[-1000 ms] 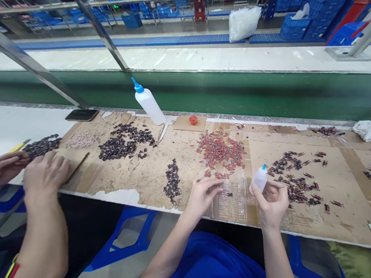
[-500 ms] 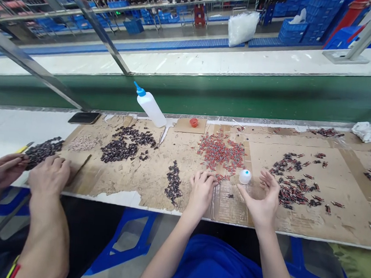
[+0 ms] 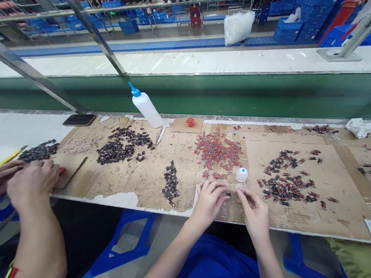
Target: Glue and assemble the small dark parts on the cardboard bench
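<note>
My left hand [image 3: 210, 200] is closed in a pinch at the front of the cardboard-covered bench, with a small dark piece [image 3: 228, 194] showing at its fingertips. Facing it, my right hand [image 3: 254, 211] pinches thumb and finger together; whatever lies between them is too small to name. A small round white bottle [image 3: 241, 175] with a blue tip stands just beyond my fingertips. Behind my left hand spreads a pile of small red-and-silver parts [image 3: 217, 150]. Left of it lies a strip of small black parts [image 3: 171, 183]. Red-and-black pieces [image 3: 285, 187] are heaped right of my right hand.
A co-worker's hands [image 3: 35, 182] work at the left, near more black parts [image 3: 119, 148] and a yellow-handled tool [image 3: 3, 162]. A white squeeze bottle [image 3: 147, 109], a phone [image 3: 79, 120] and a red cap [image 3: 190, 122] sit along the back. Crumpled tissue [image 3: 359, 127] lies right.
My right hand has moved left and down from beside the small bottle, its spread fingers closing into a pinch. My left hand has drawn back from the red pile's edge, and the hands now nearly meet.
</note>
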A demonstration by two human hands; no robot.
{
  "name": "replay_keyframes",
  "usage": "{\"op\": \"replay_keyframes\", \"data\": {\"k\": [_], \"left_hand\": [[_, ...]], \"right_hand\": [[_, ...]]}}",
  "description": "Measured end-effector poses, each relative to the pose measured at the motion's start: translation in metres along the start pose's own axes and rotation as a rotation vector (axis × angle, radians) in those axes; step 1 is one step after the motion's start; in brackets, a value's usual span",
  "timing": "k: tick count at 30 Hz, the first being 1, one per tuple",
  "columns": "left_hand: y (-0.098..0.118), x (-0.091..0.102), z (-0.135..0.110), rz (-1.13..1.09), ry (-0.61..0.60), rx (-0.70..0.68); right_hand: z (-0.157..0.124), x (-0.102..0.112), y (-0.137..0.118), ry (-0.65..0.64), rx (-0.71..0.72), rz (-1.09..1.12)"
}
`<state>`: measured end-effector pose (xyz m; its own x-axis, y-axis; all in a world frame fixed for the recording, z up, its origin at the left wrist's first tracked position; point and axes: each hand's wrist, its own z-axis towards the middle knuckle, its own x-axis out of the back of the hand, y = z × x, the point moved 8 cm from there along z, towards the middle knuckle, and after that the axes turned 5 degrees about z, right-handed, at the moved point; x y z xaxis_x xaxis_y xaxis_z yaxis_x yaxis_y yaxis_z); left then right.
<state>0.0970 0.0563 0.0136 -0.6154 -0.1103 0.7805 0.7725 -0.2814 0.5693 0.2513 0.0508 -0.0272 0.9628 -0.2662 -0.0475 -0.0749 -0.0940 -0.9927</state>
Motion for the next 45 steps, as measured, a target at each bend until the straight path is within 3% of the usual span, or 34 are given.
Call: {"op": "replay_keyframes", "data": {"k": [9, 13, 21, 26, 36, 41, 45], "left_hand": [[-0.007, -0.012, -0.001, -0.109, -0.034, 0.065], [-0.008, -0.009, -0.004, -0.205, -0.007, 0.127], [-0.004, 0.001, -0.006, -0.412, 0.046, 0.101], [-0.008, -0.001, -0.004, -0.578, 0.019, 0.187], [-0.009, -0.006, -0.006, -0.677, -0.041, 0.338], [-0.009, -0.003, -0.007, -0.701, -0.015, 0.364], [0.001, -0.001, -0.006, -0.756, -0.044, 0.332]], "right_hand": [[-0.011, -0.001, 0.003, 0.003, -0.064, -0.054], [-0.010, -0.004, 0.002, -0.011, -0.096, 0.018], [-0.012, -0.006, 0.002, -0.036, -0.094, 0.004], [-0.010, -0.008, -0.006, -0.075, -0.062, 0.007], [-0.015, -0.008, -0.023, -0.061, 0.123, -0.108], [-0.021, -0.011, -0.039, -0.108, 0.294, -0.208], [-0.028, -0.008, -0.058, -0.068, 0.489, -0.287]]}}
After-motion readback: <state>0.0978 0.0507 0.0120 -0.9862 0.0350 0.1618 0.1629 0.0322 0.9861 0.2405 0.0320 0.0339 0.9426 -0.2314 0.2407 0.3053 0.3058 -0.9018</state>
